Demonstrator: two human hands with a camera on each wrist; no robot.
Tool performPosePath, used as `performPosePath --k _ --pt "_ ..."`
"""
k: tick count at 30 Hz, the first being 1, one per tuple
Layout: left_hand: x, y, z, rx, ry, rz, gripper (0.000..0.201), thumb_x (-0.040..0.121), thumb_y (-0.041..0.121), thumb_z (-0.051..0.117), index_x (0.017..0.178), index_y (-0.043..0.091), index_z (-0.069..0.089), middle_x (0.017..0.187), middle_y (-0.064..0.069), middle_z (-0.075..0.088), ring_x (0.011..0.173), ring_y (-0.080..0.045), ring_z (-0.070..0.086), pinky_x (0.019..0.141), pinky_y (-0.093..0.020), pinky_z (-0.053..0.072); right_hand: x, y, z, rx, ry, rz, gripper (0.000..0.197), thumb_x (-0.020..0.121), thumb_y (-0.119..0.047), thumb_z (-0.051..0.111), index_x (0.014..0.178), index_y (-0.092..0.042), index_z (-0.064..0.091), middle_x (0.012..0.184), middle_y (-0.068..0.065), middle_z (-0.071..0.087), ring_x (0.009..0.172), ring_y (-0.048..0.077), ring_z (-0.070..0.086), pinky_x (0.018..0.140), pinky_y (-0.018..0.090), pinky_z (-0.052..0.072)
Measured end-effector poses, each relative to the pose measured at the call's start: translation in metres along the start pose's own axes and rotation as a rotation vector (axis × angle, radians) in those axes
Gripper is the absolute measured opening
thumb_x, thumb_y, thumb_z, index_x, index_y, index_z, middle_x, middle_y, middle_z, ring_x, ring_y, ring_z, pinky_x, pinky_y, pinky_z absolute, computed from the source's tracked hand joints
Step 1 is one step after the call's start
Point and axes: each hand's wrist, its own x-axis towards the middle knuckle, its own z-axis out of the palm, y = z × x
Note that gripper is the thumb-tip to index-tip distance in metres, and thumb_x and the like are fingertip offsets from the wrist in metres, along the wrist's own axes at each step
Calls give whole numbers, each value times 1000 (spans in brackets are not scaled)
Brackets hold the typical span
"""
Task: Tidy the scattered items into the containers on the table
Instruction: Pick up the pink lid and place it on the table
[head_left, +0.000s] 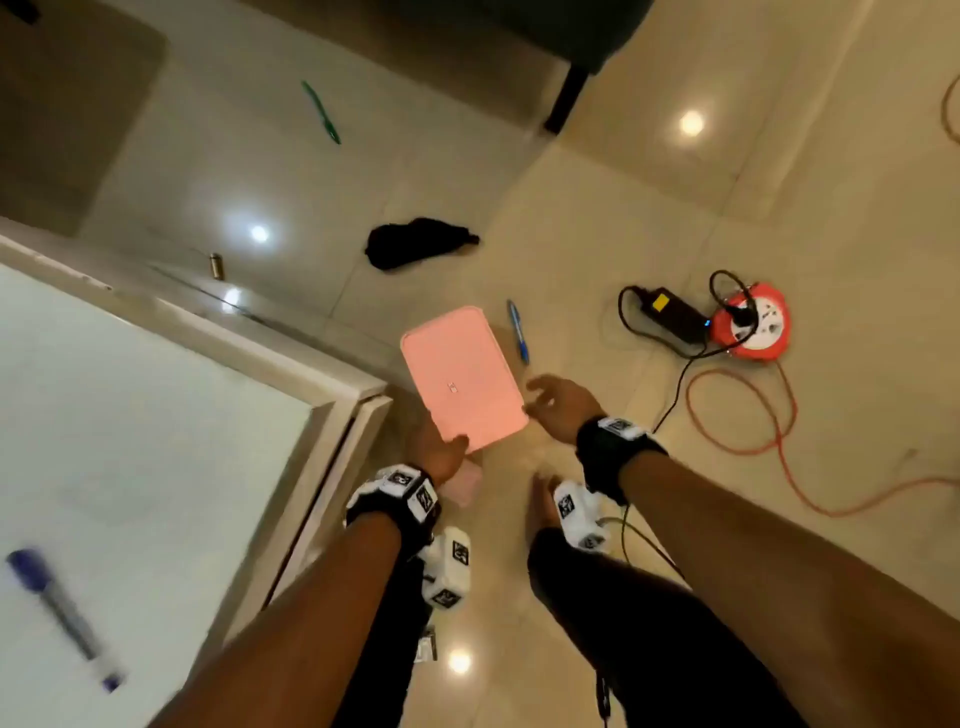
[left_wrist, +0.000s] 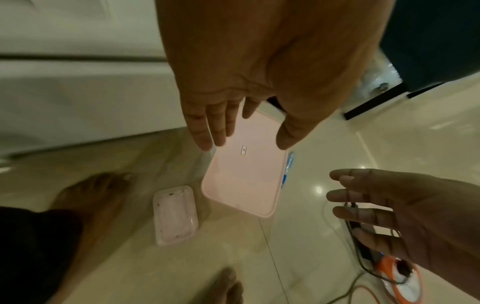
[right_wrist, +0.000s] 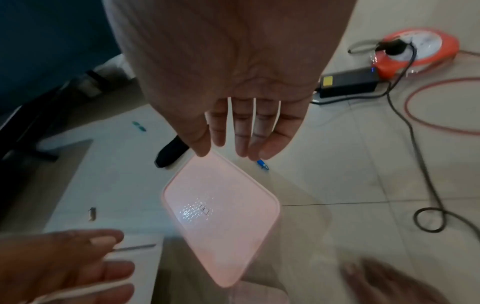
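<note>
Left hand (head_left: 439, 449) grips the near corner of the pink lid (head_left: 462, 376) above the floor; right hand (head_left: 563, 402) hovers just beside it, fingers spread and holding nothing.

Only the left wrist view shows the clear rectangular container (left_wrist: 175, 216) on the glossy tiles under the lid, beside a bare foot. The head view alone shows the white table (head_left: 156, 415) with a blurred marker (head_left: 62, 618); a blue pen (head_left: 518, 330) lies beyond the smooth, round-cornered lid.

Domestic interior, probably a living room. Evidence: glossy cream floor tiles (head_left: 597, 218) reflecting ceiling lights, a white-framed desk (head_left: 332, 389), bare feet (left_wrist: 98, 197) on the floor, and an orange extension reel (head_left: 753, 327) with adapter (head_left: 675, 312).
</note>
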Motion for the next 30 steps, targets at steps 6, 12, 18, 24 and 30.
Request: performPosePath --k 6,12,18,24,30 --pt "136 -88 45 -327 87 -166 88 49 33 76 130 10 55 128 -12 62 117 -30 59 102 -47 47 90 28 48 75 -14 90 72 92 -33 62 153 -17 27 153 10 38 138 29 40 111 34 34" --pt "120 -76 36 -487 109 -244 55 64 4 74 115 11 59 114 -9 67 101 -28 64 95 -50 51 96 34 80 183 3 113 61 81 -34 70 135 -17 46 131 6 58 116 29 58 93 35 47" --pt "54 -42 9 -389 96 -156 47 74 -18 54 108 14 58 103 -11 66 108 -34 61 93 -51 52 47 37 43 242 86 162 37 87 -18 67 121 -13 53 92 -1 60 101 28 62 75 25 41" --pt "-55 34 -34 -449 143 99 56 76 -12 63 121 20 55 103 -1 63 92 -19 65 84 -49 57 -66 -13 -41 286 293 -35 33 88 -12 61 120 -18 58 99 -4 59 89 19 59 74 26 40" --pt "-178 76 -121 -559 311 280 58 80 -12 63 126 20 55 105 0 63 92 -17 66 74 -29 59 -166 -126 -92 310 361 -335 35 91 -15 63 124 -22 55 104 -11 60 86 11 60 68 14 43"
